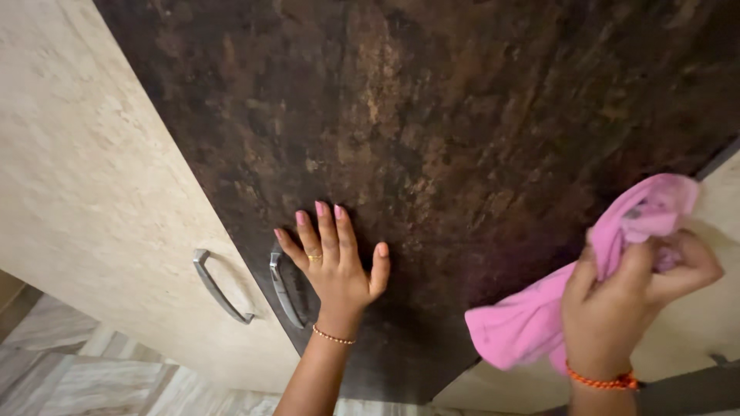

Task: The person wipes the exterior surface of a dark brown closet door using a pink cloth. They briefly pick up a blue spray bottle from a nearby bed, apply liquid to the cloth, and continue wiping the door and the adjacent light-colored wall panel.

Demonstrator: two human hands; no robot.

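— Where do the hands sit on the dark door (462,115)?
— Left hand (333,258) flat on it, fingers spread, beside its handle (282,289). Right hand (628,308), nearer its right edge, fingers closed around the pink cloth (532,323).

Two bare forearms are in view, no sleeves on either one. The left hand (333,258) has its nails painted a bright pink, neat and rounded, and the polish catches the light. There's a slim gold ring on one of its middle fingers (a small raised setting on top, too tiny to make out). Round the left wrist runs a thin bracelet of small gold-coloured beads, sitting close. Over to the right hand (628,296): its wrist carries a thicker band of orange-red thread, wound several times, with a knot or tuft sticking out at the side.
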